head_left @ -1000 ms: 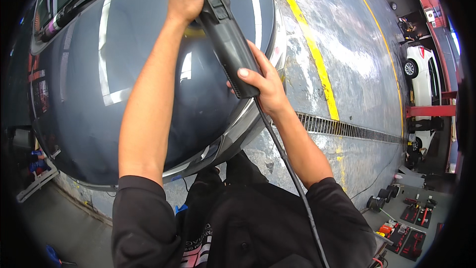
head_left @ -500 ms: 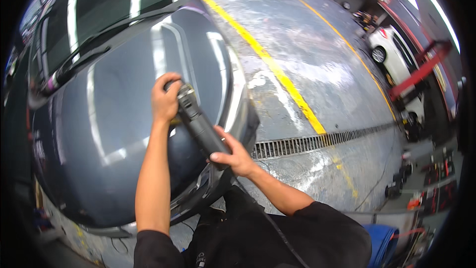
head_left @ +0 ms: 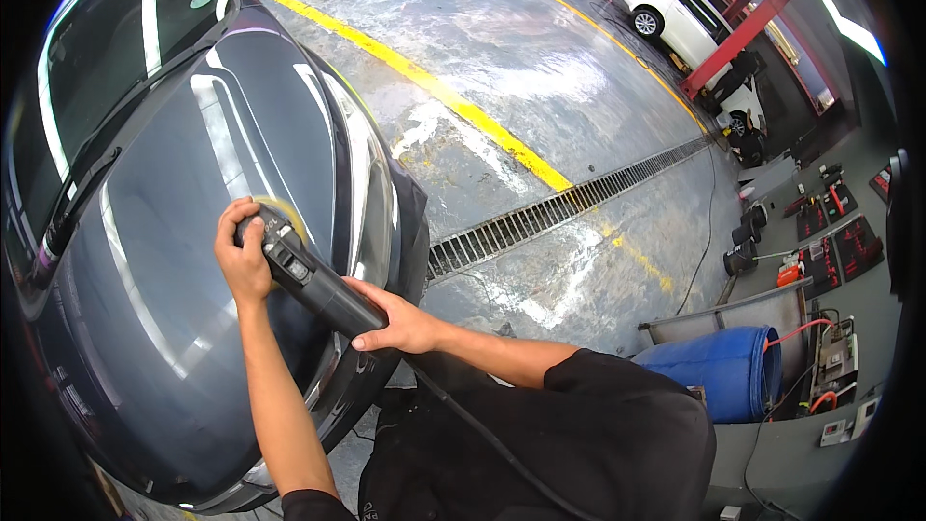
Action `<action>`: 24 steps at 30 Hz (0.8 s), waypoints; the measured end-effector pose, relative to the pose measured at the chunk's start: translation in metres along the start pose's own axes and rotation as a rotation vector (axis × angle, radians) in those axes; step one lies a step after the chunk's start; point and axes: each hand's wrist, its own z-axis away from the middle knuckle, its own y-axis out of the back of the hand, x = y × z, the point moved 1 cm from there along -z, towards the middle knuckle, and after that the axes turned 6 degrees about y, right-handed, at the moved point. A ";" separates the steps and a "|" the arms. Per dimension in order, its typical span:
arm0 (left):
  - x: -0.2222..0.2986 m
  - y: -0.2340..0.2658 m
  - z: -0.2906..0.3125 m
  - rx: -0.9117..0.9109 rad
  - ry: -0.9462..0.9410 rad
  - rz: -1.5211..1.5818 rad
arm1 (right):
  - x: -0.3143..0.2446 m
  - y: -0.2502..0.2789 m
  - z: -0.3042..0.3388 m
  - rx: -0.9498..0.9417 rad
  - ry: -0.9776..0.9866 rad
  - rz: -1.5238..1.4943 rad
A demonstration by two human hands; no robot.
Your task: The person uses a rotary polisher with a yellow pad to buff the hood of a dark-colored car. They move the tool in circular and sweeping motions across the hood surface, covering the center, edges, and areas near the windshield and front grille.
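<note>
A black car polisher (head_left: 323, 289) is held over the dark grey car hood (head_left: 164, 251), close to the side by the headlight (head_left: 371, 217). My left hand (head_left: 244, 256) wraps over its head. My right hand (head_left: 400, 321) grips the handle, thumb on top. The rim of a yellow pad (head_left: 289, 215) shows beside the polisher's head and looks to be against the paint; its underside is hidden. From the handle end a black cord (head_left: 482, 444) runs down across my dark shirt.
Beside the car, a floor drain grate (head_left: 569, 205) crosses the painted floor. A blue barrel (head_left: 709, 371) lies at the right, near tools (head_left: 825, 270) and black cylindrical weights or canisters (head_left: 743, 251). A white car (head_left: 680, 10) stands by a red lift post (head_left: 738, 39) farther back.
The view has swung right, so car and hands appear farther left and the blue barrel shows more fully. Both hands stay on the polisher; more of its yellow pad is visible.
</note>
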 end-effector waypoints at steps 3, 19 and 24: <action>-0.003 0.003 0.007 0.039 -0.009 0.004 | 0.001 0.001 0.000 -0.003 0.005 0.187; 0.013 0.004 0.069 0.058 -0.028 -0.067 | 0.022 -0.015 0.041 0.008 -0.107 0.322; 0.012 0.002 0.088 0.077 -0.063 -0.131 | 0.024 -0.009 0.051 -0.048 -0.169 0.291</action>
